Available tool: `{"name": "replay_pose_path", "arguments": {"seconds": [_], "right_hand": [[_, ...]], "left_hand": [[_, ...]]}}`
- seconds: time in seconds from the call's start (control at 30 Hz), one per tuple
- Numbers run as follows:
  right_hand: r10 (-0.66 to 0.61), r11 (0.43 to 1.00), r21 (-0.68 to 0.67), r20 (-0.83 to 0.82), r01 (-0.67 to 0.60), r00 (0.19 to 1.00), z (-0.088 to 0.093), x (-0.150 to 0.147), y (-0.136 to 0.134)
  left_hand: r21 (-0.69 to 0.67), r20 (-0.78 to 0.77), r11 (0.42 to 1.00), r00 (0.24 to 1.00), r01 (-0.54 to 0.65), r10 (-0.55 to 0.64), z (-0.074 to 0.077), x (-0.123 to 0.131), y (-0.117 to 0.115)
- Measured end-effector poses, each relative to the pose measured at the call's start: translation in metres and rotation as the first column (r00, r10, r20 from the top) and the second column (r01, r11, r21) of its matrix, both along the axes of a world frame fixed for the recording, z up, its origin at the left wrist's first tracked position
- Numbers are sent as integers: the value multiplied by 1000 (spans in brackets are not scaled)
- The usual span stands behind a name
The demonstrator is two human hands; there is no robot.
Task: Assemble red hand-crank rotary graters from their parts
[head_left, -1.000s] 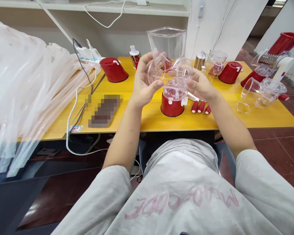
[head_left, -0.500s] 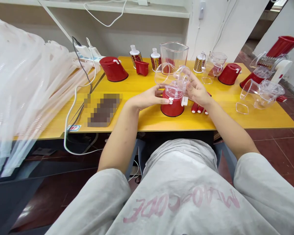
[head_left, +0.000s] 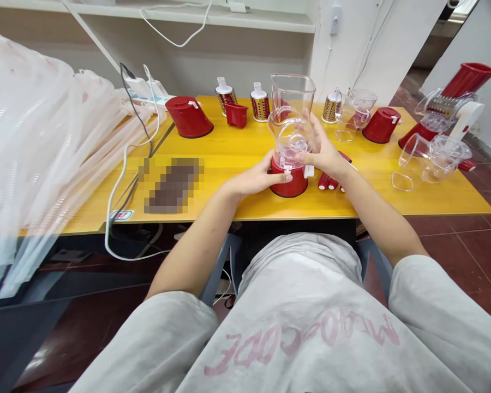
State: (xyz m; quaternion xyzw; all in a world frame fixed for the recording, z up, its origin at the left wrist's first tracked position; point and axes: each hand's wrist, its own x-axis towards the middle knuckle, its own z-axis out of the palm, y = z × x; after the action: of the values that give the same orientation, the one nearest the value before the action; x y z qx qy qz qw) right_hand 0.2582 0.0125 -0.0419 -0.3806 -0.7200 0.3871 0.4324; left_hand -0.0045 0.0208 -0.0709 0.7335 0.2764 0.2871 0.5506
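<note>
A clear plastic housing (head_left: 291, 117) with a tall square chute stands on a red base (head_left: 288, 183) at the middle of the yellow table (head_left: 229, 150). My left hand (head_left: 257, 177) grips the left side of the red base, fingers curled round it. My right hand (head_left: 324, 150) is wrapped round the right side of the clear housing just above the base. Beside my right wrist lie three small red handles (head_left: 329, 180).
Behind stand two more red bases (head_left: 188, 115) (head_left: 381, 124), metal grater drums (head_left: 261, 102), a small red cup (head_left: 235, 114) and clear housings (head_left: 437, 155). An assembled red grater (head_left: 454, 106) is at far right. Clear plastic bags (head_left: 36, 153) and white cables (head_left: 123, 180) lie left.
The clear housing, held up in both hands a second ago, has come down onto the red base. My left hand moved from the housing to the base.
</note>
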Motion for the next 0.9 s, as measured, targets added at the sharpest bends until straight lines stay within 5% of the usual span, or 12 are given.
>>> {"name": "replay_pose_path", "arguments": {"seconds": [0.43, 0.6, 0.9], "right_hand": [[126, 988, 81, 48, -130, 991, 18, 15, -9], [118, 965, 220, 133, -145, 984, 31, 26, 4], [68, 862, 477, 223, -169, 973, 110, 4, -9]], "left_hand": [[-141, 118, 989, 991, -41, 57, -1, 11, -9], [-155, 136, 986, 987, -62, 84, -1, 13, -10], [-111, 109, 992, 992, -54, 66, 1, 12, -10]]}}
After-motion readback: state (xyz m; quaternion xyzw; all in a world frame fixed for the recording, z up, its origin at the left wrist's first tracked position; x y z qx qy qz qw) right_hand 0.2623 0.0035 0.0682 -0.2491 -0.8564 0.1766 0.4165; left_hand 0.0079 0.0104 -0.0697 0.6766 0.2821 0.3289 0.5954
